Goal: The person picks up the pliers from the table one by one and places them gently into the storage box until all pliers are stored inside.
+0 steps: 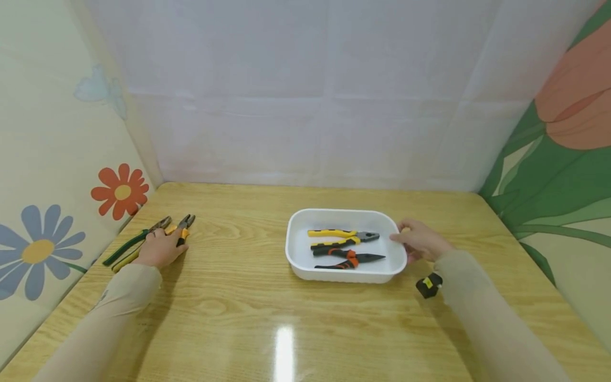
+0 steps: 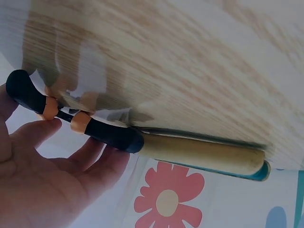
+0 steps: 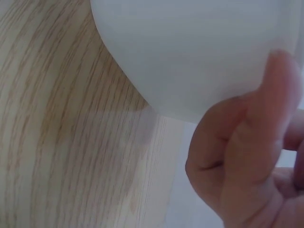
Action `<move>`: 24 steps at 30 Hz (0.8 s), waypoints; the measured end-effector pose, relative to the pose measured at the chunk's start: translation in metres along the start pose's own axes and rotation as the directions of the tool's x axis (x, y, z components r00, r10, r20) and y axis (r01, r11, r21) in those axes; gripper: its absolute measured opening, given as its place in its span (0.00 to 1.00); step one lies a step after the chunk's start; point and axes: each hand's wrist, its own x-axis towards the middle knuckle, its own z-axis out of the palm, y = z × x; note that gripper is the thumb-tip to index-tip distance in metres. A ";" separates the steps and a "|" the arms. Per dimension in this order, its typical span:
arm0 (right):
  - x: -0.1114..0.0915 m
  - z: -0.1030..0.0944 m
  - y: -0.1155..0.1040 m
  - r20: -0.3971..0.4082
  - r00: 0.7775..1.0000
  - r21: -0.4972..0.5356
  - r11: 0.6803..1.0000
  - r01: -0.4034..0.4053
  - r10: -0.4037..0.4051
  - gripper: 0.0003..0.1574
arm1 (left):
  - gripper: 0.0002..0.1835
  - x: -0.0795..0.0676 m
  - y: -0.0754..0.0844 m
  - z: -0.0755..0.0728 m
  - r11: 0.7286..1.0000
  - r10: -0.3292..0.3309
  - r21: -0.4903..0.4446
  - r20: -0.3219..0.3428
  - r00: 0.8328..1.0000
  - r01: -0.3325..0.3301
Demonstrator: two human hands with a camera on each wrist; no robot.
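At the left of the table, my left hand reaches over a pair of orange-and-black pliers. The left wrist view shows its thumb and fingers at the black handles, fingertips partly hidden behind them. Right beside lies another pair of pliers with a green and a yellowish handle. My right hand grips the right end of a white plastic tray, thumb at the rim. Inside the tray lie yellow-and-black combination pliers and red-and-black long-nose pliers.
A small black tape measure with a yellow label sits on the wooden table near my right wrist. A pale cloth hangs behind the table, and flower-printed sheets flank it.
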 end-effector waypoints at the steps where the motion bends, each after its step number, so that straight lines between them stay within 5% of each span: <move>1: 0.000 0.000 0.000 -0.001 1.000 0.000 1.000 -0.001 0.001 0.11 | 0.31 0.000 0.000 0.001 1.000 0.001 -0.003 -0.001 1.000 -0.001; 8: 0.001 0.001 0.000 -0.001 1.000 0.005 1.000 -0.004 0.004 0.11 | 0.35 0.007 -0.005 0.004 0.986 -0.041 -0.154 0.101 0.994 0.056; 13: 0.002 0.001 0.000 0.002 1.000 -0.008 1.000 -0.003 0.003 0.12 | 0.40 0.008 -0.005 0.007 0.979 -0.075 -0.178 0.152 0.986 0.102; 24: 0.002 0.000 0.003 0.000 1.000 -0.007 1.000 0.005 -0.005 0.11 | 0.33 0.014 0.001 0.007 1.000 -0.012 -0.015 0.026 1.000 0.012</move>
